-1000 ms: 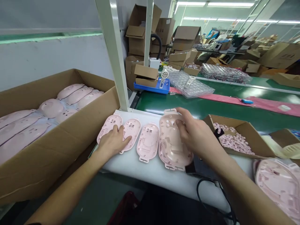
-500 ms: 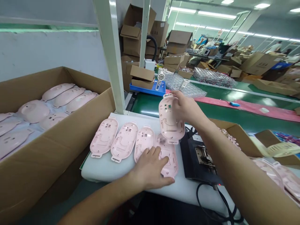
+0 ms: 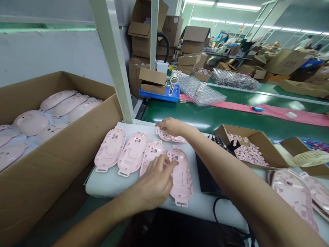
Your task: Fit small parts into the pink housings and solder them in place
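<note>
Several pale pink oval plastic shells lie in a row on the white padded bench (image 3: 102, 185), hollow side up, with slotted tabs at their ends. My right hand (image 3: 173, 127) grips the end of another pink plastic shell (image 3: 172, 138), tilted at the row's far side. My left hand (image 3: 155, 183) is closed, fingers curled over the third shell (image 3: 155, 150) and beside the fourth shell (image 3: 181, 175); whatever its fingertips hold is hidden. To the left lie the first shell (image 3: 110, 147) and the second shell (image 3: 133, 152).
A large carton (image 3: 59, 151) of pink shells stands left, beside a metal post (image 3: 115, 61). A black device (image 3: 208, 175) with a cable sits right of the row. Beyond are a box of small pink parts (image 3: 249, 154), stacked shells (image 3: 290, 192) and a green conveyor (image 3: 185, 115).
My right hand has moved left and down with its shell, now tilted flatter behind the row. My left hand's spread fingers have curled in. The fourth shell is more uncovered and sits slightly nearer me.
</note>
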The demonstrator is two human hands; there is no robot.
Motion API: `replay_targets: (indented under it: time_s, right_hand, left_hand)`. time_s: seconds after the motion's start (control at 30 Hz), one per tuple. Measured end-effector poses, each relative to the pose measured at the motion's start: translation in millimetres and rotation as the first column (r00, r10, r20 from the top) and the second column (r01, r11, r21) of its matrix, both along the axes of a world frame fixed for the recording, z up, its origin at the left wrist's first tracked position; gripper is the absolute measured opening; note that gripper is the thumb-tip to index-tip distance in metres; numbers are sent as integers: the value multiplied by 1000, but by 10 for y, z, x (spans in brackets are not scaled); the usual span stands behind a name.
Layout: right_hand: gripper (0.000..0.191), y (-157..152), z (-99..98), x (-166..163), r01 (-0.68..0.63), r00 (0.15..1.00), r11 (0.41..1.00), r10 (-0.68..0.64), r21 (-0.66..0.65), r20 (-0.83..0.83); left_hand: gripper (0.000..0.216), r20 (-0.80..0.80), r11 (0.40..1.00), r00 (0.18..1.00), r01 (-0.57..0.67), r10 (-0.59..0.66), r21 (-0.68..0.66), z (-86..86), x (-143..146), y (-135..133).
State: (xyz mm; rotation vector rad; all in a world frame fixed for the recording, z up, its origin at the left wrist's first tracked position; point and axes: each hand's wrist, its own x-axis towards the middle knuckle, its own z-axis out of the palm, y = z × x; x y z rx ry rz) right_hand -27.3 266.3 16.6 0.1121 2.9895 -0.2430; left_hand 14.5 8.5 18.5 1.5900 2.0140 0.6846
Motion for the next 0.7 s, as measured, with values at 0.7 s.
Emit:
replay_targets:
  time_s: [0.7]
  right_hand:
    - [19, -501, 372, 874, 25, 939, 917, -159, -398, -306]
  left_hand:
    - [77, 339, 986, 939, -106, 58, 125, 218, -921, 649]
